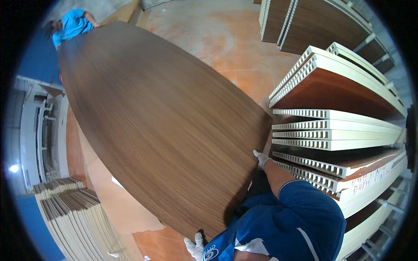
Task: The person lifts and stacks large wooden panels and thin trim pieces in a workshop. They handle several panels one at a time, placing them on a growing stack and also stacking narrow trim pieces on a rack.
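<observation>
A large dark brown wood-grain panel (170, 126) stretches away from my body toward the far left. My right hand (262, 159), in a white glove, grips its near right corner area, with the thumb by the edge and the other fingers out of sight. At the near left edge my left hand (196, 245), also gloved in white, closes on the panel; its fingers are partly hidden beneath. A person (73, 26) in a light blue shirt bends at the panel's far end, one hand touching its edge.
Hollow-core door panels (339, 128) with pale edges stand in racks close on my right; more dark panels (324, 26) stand farther back. A stack of thin boards (80, 222) lies at the lower left, beside a tan sheet (124, 198) on the orange floor (217, 35).
</observation>
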The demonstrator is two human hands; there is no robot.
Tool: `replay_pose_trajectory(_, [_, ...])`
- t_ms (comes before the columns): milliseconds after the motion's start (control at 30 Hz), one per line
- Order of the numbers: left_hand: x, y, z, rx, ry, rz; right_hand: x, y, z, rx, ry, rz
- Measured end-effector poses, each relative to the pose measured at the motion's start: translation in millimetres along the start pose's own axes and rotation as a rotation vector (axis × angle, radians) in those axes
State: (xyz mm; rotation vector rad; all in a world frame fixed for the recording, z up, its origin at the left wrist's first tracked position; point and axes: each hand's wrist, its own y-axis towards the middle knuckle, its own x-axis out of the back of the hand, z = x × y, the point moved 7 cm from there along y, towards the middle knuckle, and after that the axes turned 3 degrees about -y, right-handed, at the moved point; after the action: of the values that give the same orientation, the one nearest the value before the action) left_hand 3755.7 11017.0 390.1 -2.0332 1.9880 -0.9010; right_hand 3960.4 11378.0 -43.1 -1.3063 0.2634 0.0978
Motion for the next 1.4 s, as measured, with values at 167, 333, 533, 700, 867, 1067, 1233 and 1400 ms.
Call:
replay_pose_trajectory(167, [-67.2, -10.8, 15.4, 0.223, -0.499, -0.156, -11.8, 33.7, 71.9, 0.004, -0.162, -0.088])
replay_pose_trajectory(333, [-159.9, -11.9, -32.7, -0.022, -0.090, 0.116, -32.5, 83.6, 123.7, -0.080, -0.094, -0.103])
replay_pose_trajectory(533, [-274.0, -23.4, -57.3, 0.007, -0.106, 0.270, -68.2, 94.2, 214.3, -0.040, -0.281, 0.023])
replay_pose_trajectory(700, [-340.2, -13.2, -57.5, -0.020, 0.160, 0.405, -81.6, 143.2, 262.5, -0.004, -0.432, -0.144])
replay_pose_trajectory(867, [-355.9, 15.4, -37.3, -0.054, 0.448, 0.409, -89.7, 178.4, 285.9, 0.044, -0.435, -0.110])
replay_pose_trajectory(1067, [-383.7, 34.0, -29.6, 0.083, 0.596, 0.594, -98.3, 200.8, 287.0, 0.141, -0.444, -0.062])
replay_pose_trajectory(1233, [-390.7, 17.0, -46.8, 0.172, 0.563, 0.393, -101.2, 223.8, 276.1, 0.128, -0.557, -0.039])
replay_pose_trajectory(1400, [-407.4, 16.2, -61.9, 0.232, 0.623, 0.399, -93.7, 184.6, 293.7, 0.340, -0.439, -0.068])
